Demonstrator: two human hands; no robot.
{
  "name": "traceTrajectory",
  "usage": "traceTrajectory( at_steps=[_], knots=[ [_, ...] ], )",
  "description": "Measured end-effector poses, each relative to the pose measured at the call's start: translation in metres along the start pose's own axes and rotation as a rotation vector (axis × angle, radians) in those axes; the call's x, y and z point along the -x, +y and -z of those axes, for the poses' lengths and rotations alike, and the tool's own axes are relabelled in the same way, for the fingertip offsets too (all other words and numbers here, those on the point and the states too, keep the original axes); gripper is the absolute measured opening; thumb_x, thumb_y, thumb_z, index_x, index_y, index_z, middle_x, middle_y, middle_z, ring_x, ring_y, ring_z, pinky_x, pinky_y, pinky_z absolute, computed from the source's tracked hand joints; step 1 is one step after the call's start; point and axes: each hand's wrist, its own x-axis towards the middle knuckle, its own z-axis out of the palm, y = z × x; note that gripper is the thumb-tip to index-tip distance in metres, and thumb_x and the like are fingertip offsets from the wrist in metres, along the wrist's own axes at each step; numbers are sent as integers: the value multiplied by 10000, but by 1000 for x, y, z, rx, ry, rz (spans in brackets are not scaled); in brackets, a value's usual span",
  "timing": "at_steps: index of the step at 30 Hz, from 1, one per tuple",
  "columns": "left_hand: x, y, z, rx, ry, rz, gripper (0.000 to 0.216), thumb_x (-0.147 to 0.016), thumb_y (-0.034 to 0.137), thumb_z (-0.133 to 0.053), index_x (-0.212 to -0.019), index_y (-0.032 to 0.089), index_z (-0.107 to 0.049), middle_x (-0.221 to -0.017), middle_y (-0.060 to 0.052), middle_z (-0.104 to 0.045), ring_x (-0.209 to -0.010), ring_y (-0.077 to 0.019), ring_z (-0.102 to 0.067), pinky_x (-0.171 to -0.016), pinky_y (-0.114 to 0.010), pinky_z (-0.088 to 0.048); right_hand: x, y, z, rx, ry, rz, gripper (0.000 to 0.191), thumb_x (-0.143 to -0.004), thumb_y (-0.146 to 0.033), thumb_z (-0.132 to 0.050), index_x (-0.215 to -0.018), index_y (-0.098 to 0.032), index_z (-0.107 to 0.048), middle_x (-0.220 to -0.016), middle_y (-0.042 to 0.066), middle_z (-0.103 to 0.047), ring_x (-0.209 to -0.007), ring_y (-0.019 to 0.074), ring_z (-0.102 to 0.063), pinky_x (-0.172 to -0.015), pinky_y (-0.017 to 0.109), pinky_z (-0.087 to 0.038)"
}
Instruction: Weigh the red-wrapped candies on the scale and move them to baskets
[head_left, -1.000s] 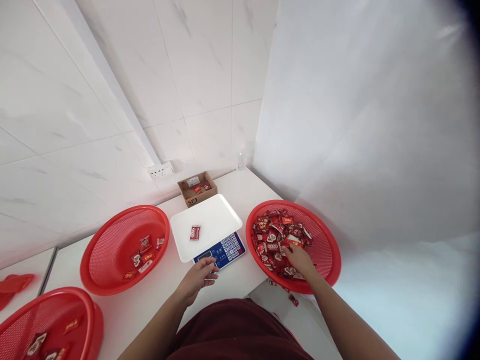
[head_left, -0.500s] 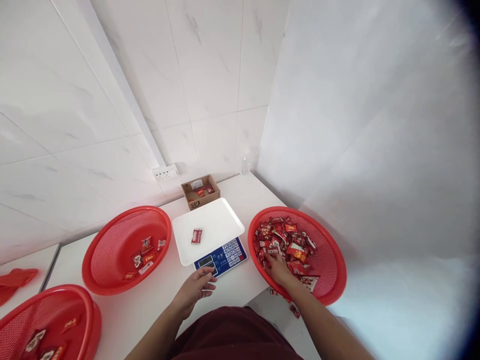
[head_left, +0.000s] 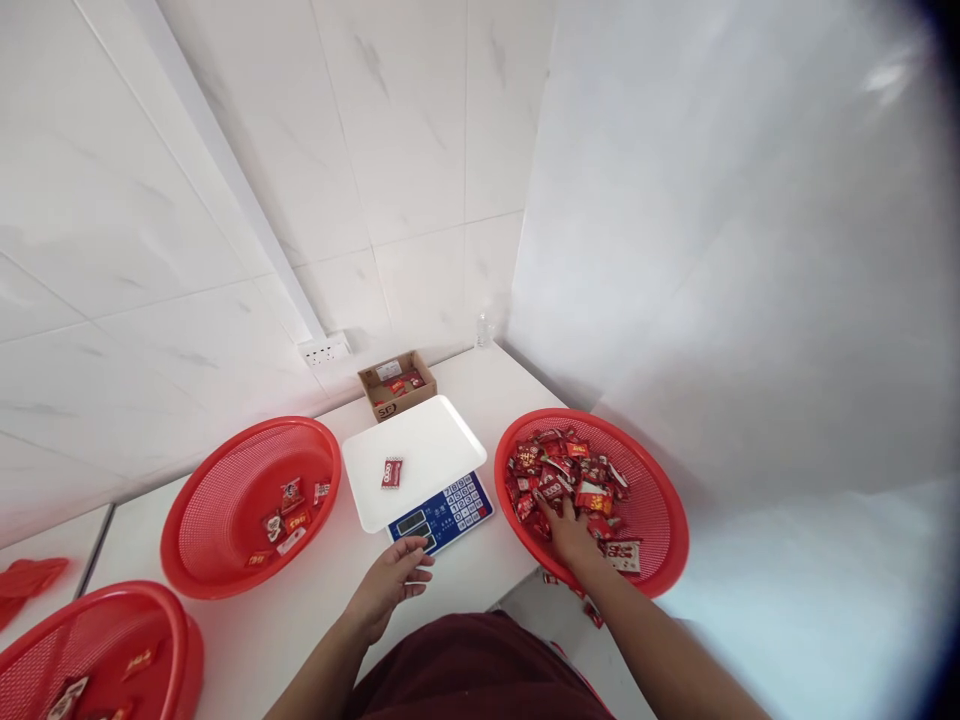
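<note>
My right hand (head_left: 568, 530) is inside the right red basket (head_left: 670, 500), fingers spread over a pile of red-wrapped sweets (head_left: 555, 463). Its fingertips touch the wrappers near a dark red packet with white lettering (head_left: 551, 486). Nothing is plainly gripped there. My left hand (head_left: 395, 580) hovers at the front edge of the blue-keyed scale (head_left: 442, 523), loosely bent with fingers apart and empty. One dark red wrapped sweet (head_left: 391, 473) lies on the scale's white tray (head_left: 435, 440).
Left of the scale stands another red basket (head_left: 210, 510) with several sweets, and a third red basket (head_left: 184, 640) is nearer me. Behind the tray sits a small cardboard box (head_left: 409, 400) holding packets. A clear bottle (head_left: 482, 330) stands by the wall, near a power socket (head_left: 326, 349).
My right hand has spread its fingers and shifted slightly among the sweets, off the packet it was touching. The left hand stays almost still. The view has tilted a little.
</note>
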Motion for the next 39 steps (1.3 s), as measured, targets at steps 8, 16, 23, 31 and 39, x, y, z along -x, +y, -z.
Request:
traceTrajectory(
  at_steps=[8,16,23,31,39],
  knots=[
    [-2,0,1,-20,-4,-4,452,-675,462,-700,-1005,181,-569,-930,-55,-623,-762,-130,-576,-738,-285,-439,-9,18,21,-805,121,1,348,-684,-73,-509,-979,-175,-663,-1094,111,-647,-1023,256,-594,-888,352,-437],
    [-6,-2,2,-42,-53,8,427,-713,438,-680,-1025,178,-552,-950,-67,-623,-770,-126,-576,-742,-283,-432,-1,30,32,-1218,60,-190,419,-706,-144,-607,-1108,-230,-526,-784,14,-687,-676,166,-664,-555,258,-523],
    [-2,5,-9,-67,-95,-7,451,-707,448,-680,-1036,171,-545,-959,-72,-611,-779,-132,-572,-745,-292,-433,21,0,60,-1709,-35,-143,345,-585,-132,-764,-886,-223,-623,-818,3,-707,-706,154,-664,-547,236,-544],
    [5,23,-49,-16,-258,-64,569,-690,500,-680,-1156,219,-514,-1059,-80,-568,-781,-141,-575,-722,-321,-447,76,-77,88,-1526,-453,283,402,-581,-295,-802,-936,-187,-646,-976,53,-700,-631,111,-609,-548,231,-495],
    [-3,11,-49,41,-155,-75,457,-605,510,-730,-849,178,-532,-804,-17,-596,-683,-119,-554,-675,-293,-424,93,-100,64,-1267,-618,408,458,-586,-423,-767,-944,-169,-635,-829,30,-667,-596,106,-546,-594,266,-466]
  ],
)
